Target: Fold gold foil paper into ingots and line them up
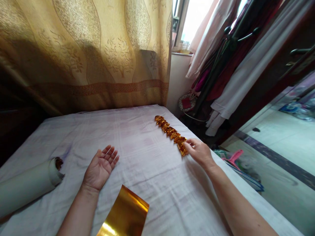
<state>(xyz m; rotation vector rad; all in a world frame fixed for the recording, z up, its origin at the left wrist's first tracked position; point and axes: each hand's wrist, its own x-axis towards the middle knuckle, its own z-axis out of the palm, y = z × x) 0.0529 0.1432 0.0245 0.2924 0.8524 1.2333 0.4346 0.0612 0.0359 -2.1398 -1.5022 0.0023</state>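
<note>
A row of several folded gold foil paper pieces (169, 131) runs along the right side of the cloth-covered surface. At the row's near end, the fingers of my right hand (200, 152) pinch the edge of a folded gold foil piece (182, 146). My left hand (100, 167) rests palm up with its fingers loosely spread, holding nothing. Closer to me lies a flat, shiny gold foil sheet (126, 213), slightly curved and cut off by the bottom of the view. Its near end cannot be seen.
A thick pale roll (29, 183) with a ragged end lies at the left on the white sheet (137, 131). Behind hangs a gold curtain (118, 55). Clothes on a rack (228, 65) stand beyond the right edge, above a bin with a pink handle (235, 157).
</note>
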